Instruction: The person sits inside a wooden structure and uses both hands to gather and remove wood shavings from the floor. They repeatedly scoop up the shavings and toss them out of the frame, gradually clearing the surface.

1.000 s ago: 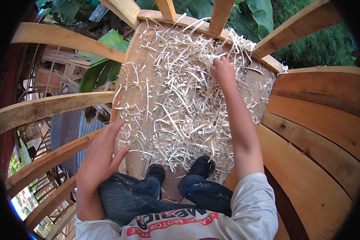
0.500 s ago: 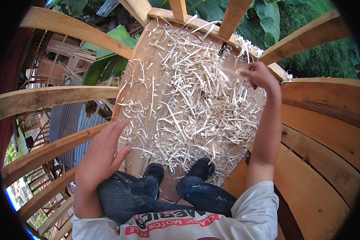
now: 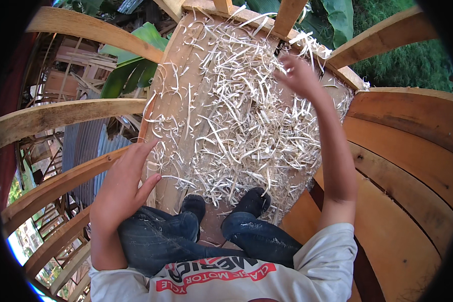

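Observation:
White, curled wood shavings (image 3: 251, 121) lie heaped across a plank floor (image 3: 178, 50) between wooden side walls. Above the far right part of the heap is my right hand (image 3: 299, 75), slightly blurred, its fingers apart and nothing visible in them. My left hand (image 3: 123, 183) is beside my left knee, close to a wooden rail. Its fingers are stretched out with the thumb spread, and it holds nothing. A thin shaving ends near that thumb.
Wooden slats (image 3: 75, 113) with gaps between them form the left side. Wide boards (image 3: 402, 146) stand along the right. A low wooden edge (image 3: 246, 17) with upright posts closes the far end. My dark-shod feet (image 3: 251, 201) stand at the heap's near edge.
My right hand has moved left and farther away over the shavings, and its curled fingers have opened out. My left hand has hardly moved.

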Tool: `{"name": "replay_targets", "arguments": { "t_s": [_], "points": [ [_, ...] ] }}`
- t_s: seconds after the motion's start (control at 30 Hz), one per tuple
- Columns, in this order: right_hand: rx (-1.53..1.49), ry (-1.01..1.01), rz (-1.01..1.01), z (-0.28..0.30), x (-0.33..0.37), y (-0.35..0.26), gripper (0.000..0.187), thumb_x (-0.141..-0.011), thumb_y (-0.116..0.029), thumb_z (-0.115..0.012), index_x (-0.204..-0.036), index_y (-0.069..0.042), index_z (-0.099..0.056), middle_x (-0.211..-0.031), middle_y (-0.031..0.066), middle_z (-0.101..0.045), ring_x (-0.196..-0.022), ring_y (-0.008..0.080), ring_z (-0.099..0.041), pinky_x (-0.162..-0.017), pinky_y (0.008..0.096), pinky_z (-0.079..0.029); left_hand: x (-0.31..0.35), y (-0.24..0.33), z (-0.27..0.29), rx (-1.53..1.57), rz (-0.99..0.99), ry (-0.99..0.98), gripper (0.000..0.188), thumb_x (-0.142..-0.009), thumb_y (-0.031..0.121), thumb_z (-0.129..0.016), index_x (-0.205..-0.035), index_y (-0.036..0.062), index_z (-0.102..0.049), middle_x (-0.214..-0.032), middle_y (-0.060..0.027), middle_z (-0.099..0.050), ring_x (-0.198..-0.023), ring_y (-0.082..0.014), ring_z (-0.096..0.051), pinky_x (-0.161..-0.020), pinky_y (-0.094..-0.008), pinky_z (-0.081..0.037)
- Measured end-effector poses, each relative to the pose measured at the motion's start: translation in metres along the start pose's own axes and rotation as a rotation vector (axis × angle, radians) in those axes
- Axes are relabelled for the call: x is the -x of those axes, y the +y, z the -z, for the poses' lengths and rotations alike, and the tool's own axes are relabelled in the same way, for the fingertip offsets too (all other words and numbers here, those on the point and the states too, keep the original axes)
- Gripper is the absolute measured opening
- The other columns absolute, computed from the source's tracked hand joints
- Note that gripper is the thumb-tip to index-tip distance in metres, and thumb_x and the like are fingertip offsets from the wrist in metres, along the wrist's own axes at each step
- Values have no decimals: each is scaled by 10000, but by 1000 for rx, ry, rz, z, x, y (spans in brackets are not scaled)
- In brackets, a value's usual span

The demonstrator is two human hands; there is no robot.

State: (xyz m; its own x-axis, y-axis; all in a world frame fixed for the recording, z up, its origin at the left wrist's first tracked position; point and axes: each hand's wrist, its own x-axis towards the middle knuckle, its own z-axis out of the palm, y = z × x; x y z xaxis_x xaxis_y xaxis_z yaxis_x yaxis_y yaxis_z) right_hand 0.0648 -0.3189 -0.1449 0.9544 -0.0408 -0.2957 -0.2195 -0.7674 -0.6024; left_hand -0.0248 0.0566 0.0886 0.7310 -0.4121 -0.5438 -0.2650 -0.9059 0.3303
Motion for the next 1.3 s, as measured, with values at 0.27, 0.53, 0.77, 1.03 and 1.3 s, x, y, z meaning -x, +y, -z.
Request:
{"name": "replay_targets", "arguments": {
  "t_s": [0.27,0.53,0.77,1.03,1.3],
  "points": [
    [419,-41,239,-129,56,32,363,-793,-151,-673,-1149,-100,-628,-1128,169,-632,-1064,332,-628,-772,481,-564,2,0,-1,-10,-39,54,582,-878,165,-646,-1402,56,-417,-1279,-216,-532,-1183,-412,-514,-992,-452,-414],
    [497,110,-297,-30,26,66,271,-864,-178,-624,-1105,-58,-655,-1200,221,-632,-1006,359,-672,-810,453,-554,12,0,4,-13,45,2,581,-878,133,-641,-1405,30,-418,-1357,-205,-511,-1259,-400,-489,-1050,-426,-389],
    [638,206,28,-87,29,13,838,-810,-391,-750,-1504,-162,-339,-1552,199,-310,-1370,349,-396,-1012,497,-443,9,1,2,-1,31,-11,581,-870,130,-645,-1399,26,-426,-1337,-205,-522,-1244,-403,-495,-1041,-430,-390],
    [352,166,-212,-80,17,68,769,-801,-293,-769,-1442,-93,-393,-1448,243,-412,-1169,408,-563,-913,475,-513,9,-1,4,-14,33,-14,563,-874,140,-646,-1386,27,-440,-1312,-205,-532,-1219,-401,-507,-1027,-433,-398],
    [39,298,-135,-36,6,86,297,-777,-54,-721,-1066,8,-692,-980,198,-712,-947,351,-683,-872,397,-529,9,2,8,-18,64,-23,554,-873,143,-647,-1377,27,-450,-1286,-208,-544,-1200,-408,-512,-1016,-437,-402]
  ]
}}
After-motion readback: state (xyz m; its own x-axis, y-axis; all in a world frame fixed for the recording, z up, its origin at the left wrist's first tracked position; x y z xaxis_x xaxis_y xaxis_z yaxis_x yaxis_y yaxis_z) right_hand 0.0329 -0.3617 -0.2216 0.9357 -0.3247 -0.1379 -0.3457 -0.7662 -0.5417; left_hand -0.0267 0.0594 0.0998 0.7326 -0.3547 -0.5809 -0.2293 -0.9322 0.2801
